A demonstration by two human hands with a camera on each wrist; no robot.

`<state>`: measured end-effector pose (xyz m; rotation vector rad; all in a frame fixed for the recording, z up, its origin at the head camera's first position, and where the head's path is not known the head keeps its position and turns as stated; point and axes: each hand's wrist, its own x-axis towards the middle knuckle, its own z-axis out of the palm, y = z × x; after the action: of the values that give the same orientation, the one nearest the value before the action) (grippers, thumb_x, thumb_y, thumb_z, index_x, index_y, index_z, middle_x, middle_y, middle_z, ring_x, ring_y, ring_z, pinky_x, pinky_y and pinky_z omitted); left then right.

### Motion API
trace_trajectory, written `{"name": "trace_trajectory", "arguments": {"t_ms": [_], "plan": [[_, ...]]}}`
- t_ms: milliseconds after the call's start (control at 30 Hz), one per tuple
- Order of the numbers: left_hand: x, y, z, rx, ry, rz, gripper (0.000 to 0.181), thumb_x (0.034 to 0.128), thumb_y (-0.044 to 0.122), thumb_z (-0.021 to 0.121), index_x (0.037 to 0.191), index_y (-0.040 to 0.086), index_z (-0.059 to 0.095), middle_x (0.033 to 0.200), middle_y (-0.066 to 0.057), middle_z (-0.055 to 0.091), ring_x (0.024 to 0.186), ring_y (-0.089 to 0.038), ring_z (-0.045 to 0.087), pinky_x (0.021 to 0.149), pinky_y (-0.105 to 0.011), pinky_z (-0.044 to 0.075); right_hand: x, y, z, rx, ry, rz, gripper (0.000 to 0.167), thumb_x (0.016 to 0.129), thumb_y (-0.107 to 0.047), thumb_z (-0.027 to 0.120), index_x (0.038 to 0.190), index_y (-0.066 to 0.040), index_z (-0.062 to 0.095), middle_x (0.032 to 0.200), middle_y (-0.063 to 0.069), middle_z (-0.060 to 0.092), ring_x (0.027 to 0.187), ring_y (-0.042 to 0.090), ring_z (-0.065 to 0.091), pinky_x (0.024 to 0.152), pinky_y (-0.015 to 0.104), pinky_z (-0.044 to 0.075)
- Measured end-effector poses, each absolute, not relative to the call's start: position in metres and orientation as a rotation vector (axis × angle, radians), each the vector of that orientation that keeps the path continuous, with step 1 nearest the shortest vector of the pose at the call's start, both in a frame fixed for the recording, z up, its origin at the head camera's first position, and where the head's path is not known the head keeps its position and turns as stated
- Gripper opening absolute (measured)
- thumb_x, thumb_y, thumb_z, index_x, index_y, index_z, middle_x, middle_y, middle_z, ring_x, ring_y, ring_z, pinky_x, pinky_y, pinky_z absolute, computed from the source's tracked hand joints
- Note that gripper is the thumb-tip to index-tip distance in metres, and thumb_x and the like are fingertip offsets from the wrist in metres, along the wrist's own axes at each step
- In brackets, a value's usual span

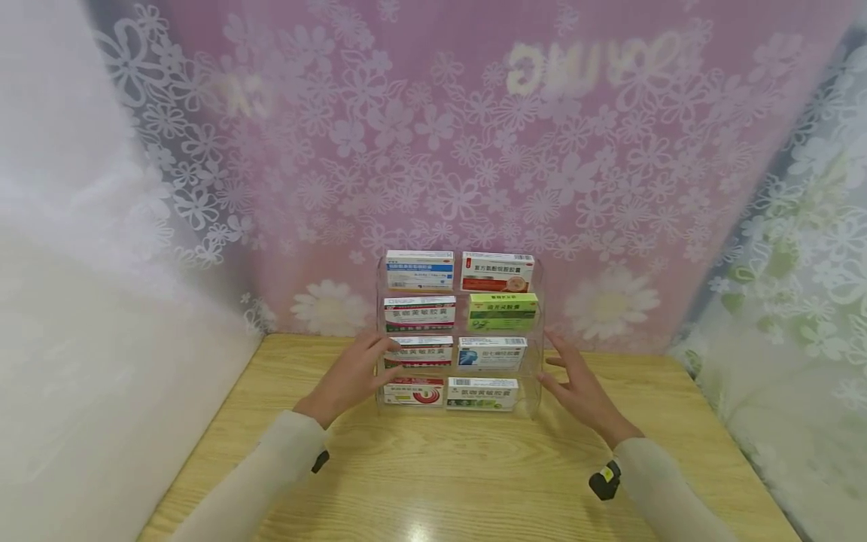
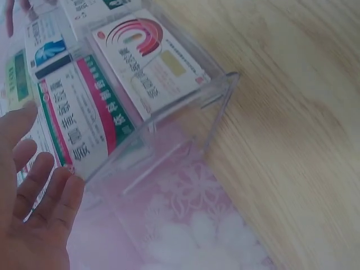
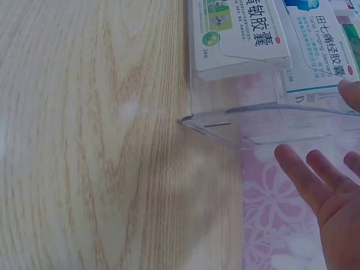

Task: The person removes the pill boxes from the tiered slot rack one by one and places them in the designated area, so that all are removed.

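A clear tiered rack [image 1: 455, 372] stands on the table against the curtain, with medicine boxes in two columns on its tiers. The left hand [image 1: 352, 376] is at the rack's left side, thumb and fingertips by the lower boxes; in the left wrist view this hand [image 2: 42, 197] has spread, slightly bent fingers beside the rack's edge. At the right side the right hand [image 1: 582, 388] has its thumb and fingers apart along the clear edge, and in the right wrist view the hand [image 3: 332, 191] shows extended fingers. A green box [image 1: 502, 312] sits in the right column.
Behind the rack hangs a pink curtain [image 1: 460, 150] with white flowers. The wooden table [image 1: 433, 467] extends in front and to both sides. Pale sheeting [image 1: 101, 263] lines the left side, and a flowered sheer cloth [image 1: 799, 316] the right. A black device [image 1: 605, 480] is at the right wrist.
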<state>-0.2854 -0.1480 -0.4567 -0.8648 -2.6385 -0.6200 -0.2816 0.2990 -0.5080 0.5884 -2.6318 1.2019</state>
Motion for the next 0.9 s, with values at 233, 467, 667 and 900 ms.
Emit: {"name": "trace_trajectory", "arguments": {"t_ms": [233, 467, 667, 900], "plan": [[-0.286, -0.136, -0.471, -1.0, -2.662, -0.511, 0.034, 0.1045, 0.028, 0.077, 0.134, 0.012, 0.069, 0.127, -0.006, 0.07, 0.116, -0.023, 0.069, 0.099, -0.039, 0.064, -0.283, 0.293, -0.512, 0.667, -2.59, 1.255, 0.083, 0.107, 0.001, 0.066, 0.175, -0.016, 0.022, 0.178, 0.026, 0.02, 0.132, 0.06, 0.06, 0.082, 0.049, 0.07], [-0.282, -0.13, -0.478, -1.035, -2.684, -0.422, 0.038, 0.1028, 0.02, 0.079, 0.138, 0.01, 0.069, 0.129, -0.008, 0.07, 0.117, -0.025, 0.069, 0.099, -0.041, 0.064, -0.283, 0.292, -0.517, 0.649, -2.605, 1.362, 0.088, 0.107, 0.006, 0.062, 0.177, -0.02, 0.015, 0.177, 0.029, 0.021, 0.133, 0.062, 0.058, 0.086, 0.04, 0.069], [-0.281, -0.125, -0.486, -1.022, -2.724, -0.358, 0.034, 0.1012, 0.014, 0.08, 0.134, 0.013, 0.07, 0.126, -0.006, 0.073, 0.116, -0.025, 0.072, 0.1, -0.041, 0.064, -0.283, 0.293, -0.519, 0.65, -2.609, 1.361, 0.09, 0.107, 0.007, 0.063, 0.177, -0.023, 0.015, 0.172, 0.033, 0.03, 0.131, 0.064, 0.059, 0.085, 0.042, 0.07], [-0.28, -0.118, -0.496, -0.976, -2.747, -0.246, 0.033, 0.1016, 0.007, 0.078, 0.133, 0.014, 0.069, 0.126, -0.006, 0.075, 0.117, -0.024, 0.07, 0.102, -0.04, 0.063, -0.285, 0.293, -0.52, 0.663, -2.6, 1.392, 0.089, 0.107, 0.006, 0.063, 0.177, -0.02, 0.015, 0.171, 0.033, 0.031, 0.131, 0.065, 0.059, 0.085, 0.042, 0.07]]}}
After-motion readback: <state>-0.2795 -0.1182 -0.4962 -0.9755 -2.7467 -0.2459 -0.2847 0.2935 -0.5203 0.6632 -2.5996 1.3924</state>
